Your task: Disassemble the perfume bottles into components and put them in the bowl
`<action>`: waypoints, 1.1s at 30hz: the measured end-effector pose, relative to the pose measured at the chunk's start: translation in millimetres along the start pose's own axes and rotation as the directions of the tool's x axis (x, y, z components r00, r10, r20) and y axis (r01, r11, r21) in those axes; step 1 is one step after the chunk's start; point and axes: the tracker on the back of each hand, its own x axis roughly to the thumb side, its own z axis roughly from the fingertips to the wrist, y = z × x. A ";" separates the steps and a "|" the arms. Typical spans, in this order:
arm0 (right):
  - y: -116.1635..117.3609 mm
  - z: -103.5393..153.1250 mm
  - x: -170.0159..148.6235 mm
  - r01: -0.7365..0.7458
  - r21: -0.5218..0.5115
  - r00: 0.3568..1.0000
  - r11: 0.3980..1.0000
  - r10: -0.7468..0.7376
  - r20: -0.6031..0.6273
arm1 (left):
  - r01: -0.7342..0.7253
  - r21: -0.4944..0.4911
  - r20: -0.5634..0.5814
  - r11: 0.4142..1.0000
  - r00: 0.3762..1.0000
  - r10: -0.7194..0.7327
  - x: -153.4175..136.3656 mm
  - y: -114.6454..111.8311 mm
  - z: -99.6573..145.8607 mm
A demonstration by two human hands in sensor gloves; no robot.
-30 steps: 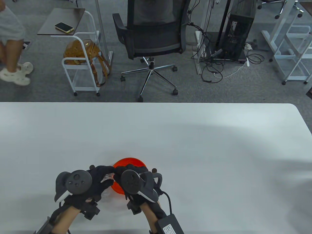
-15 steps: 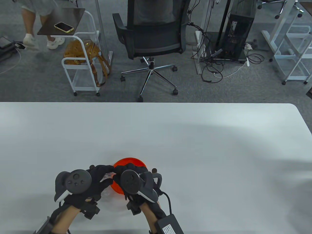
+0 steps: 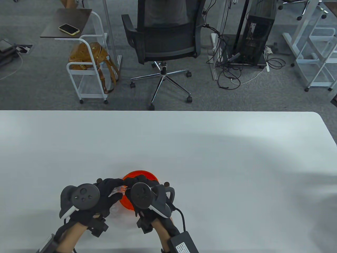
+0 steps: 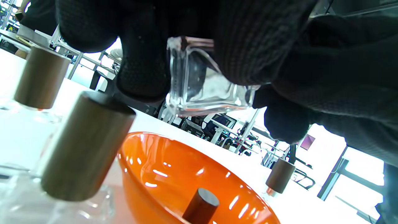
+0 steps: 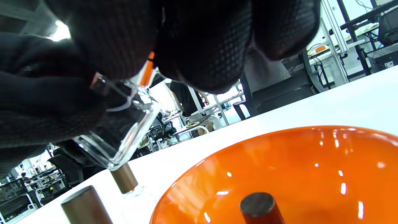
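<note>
Both gloved hands meet above the near left rim of the orange bowl (image 3: 147, 176), which sits on the white table (image 3: 210, 147) close to its near edge. The left hand (image 3: 105, 196) has its fingers (image 4: 143, 62) and thumb curled round a clear square perfume bottle body (image 4: 202, 84), held in the air over the bowl and tilted; in the right wrist view the same glass (image 5: 124, 124) shows clamped between dark glove fabric on both sides. The right hand (image 3: 139, 189) presses in from the right with its fingertips (image 5: 202, 46) curled over the upper end of the bottle (what exactly they pinch there is hidden by the gloves, apart from a sliver of orange showing between them). Inside the bowl stands a dark cylindrical cap (image 5: 259, 207), upright on the glossy bottom and apart from the wall. Just left of the bowl two more bottles rest on the table, each with a brown metallic cap (image 4: 84, 146) on, the farther cap (image 4: 42, 77) beyond the nearer one. Another capped bottle (image 4: 279, 175) stands on the far right side of the bowl. Beyond the table's far edge are a black office chair (image 3: 163, 39) and a white cart (image 3: 87, 66) holding a brown bag.
</note>
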 end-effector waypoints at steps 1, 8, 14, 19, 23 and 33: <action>-0.1 -0.1 -0.2 -0.014 -0.010 1.000 1.000 0.014 0.000 | 0.001 0.000 0.000 1.000 1.000 -0.001 -0.5 0.3 0.1; 1.0 -0.9 -2.6 0.029 0.027 0.999 0.999 -0.029 -0.013 | 0.015 -0.006 0.006 1.000 1.000 -0.015 1.4 -1.4 -0.6; -0.3 -1.0 -1.9 0.005 0.014 1.000 1.000 -0.005 0.001 | 0.008 -0.014 0.005 1.000 1.000 -0.008 0.4 -0.8 0.0; -32.0 -0.3 -15.8 0.009 -0.112 1.000 0.994 -0.012 -0.027 | 0.028 0.026 -0.085 0.999 0.996 -0.026 -6.1 5.5 -0.2; -32.7 -0.1 -14.2 -0.287 -0.147 0.958 0.947 0.279 -0.072 | 0.035 0.043 -0.141 0.998 0.990 -0.029 -14.4 9.7 -0.1; 41.3 -9.9 0.4 -0.715 0.062 0.699 0.697 0.713 0.050 | 0.059 0.003 -0.129 0.998 0.990 -0.058 -10.5 7.1 -0.4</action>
